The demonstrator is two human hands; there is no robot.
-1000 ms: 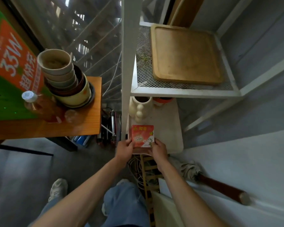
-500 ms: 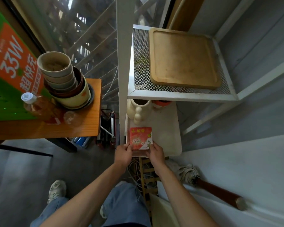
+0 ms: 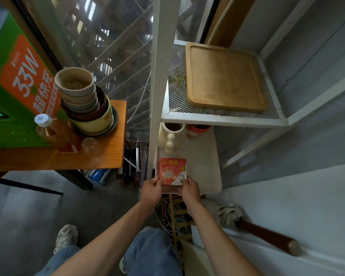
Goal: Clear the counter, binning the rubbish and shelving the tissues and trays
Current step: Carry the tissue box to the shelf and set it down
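On the white lower shelf (image 3: 205, 168) of the metal rack, below the wooden tray (image 3: 225, 76): red-and-white tissue packet (image 3: 173, 171), long axis away from the body, pinched at near corners between left hand (image 3: 151, 191) and right hand (image 3: 190, 189), equally near.
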